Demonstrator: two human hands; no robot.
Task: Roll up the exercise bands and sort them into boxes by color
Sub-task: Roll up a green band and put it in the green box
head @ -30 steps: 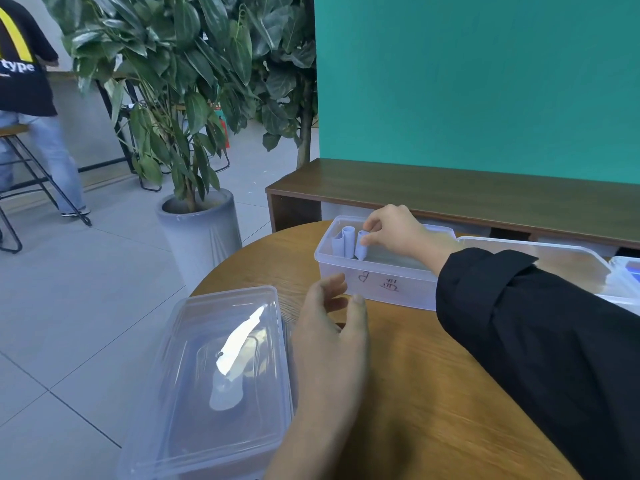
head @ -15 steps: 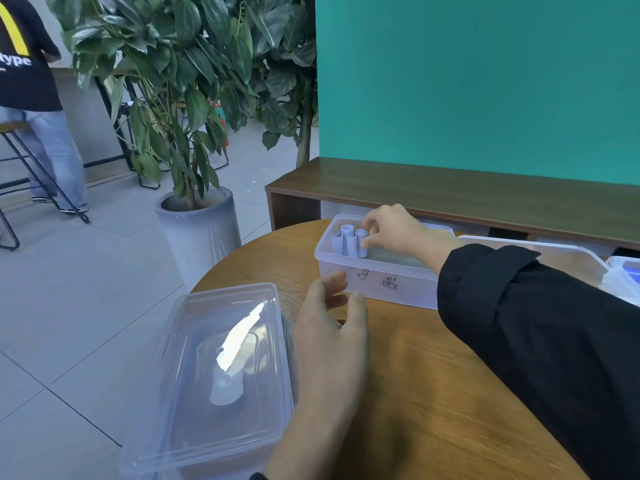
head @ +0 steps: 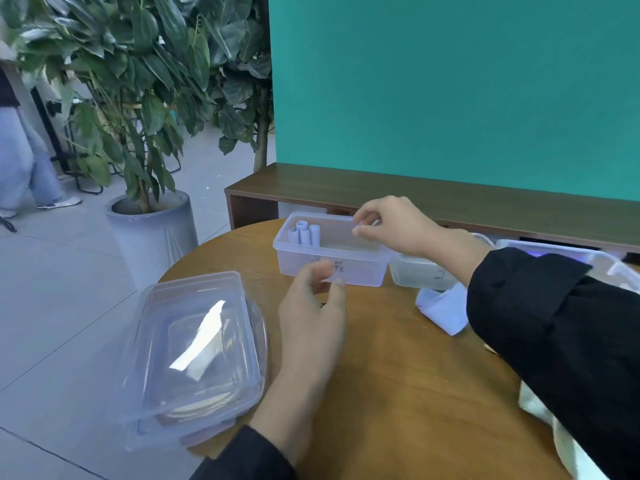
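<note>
A clear plastic box [head: 360,271] stands at the far side of the round wooden table [head: 398,393]. Three rolled pale lilac bands [head: 305,233] stand upright in its left end. My right hand [head: 394,225] hovers above the box's right part, fingers loosely curled, holding nothing. My left hand [head: 313,317] floats over the table in front of the box, fingers relaxed and empty. An unrolled pale lilac band [head: 445,310] lies on the table right of the box, partly under my right sleeve.
Stacked clear lids [head: 194,351] lie at the table's left edge. Further clear boxes [head: 422,275] stand to the right. A cream cloth [head: 568,452] hangs at the lower right. Behind are a wooden bench [head: 433,199], a potted plant [head: 152,230] and a person's legs [head: 24,168].
My right hand let go of the rolled band in the box and drew back to the right above it. The view shifted, showing the loose band and more boxes.
</note>
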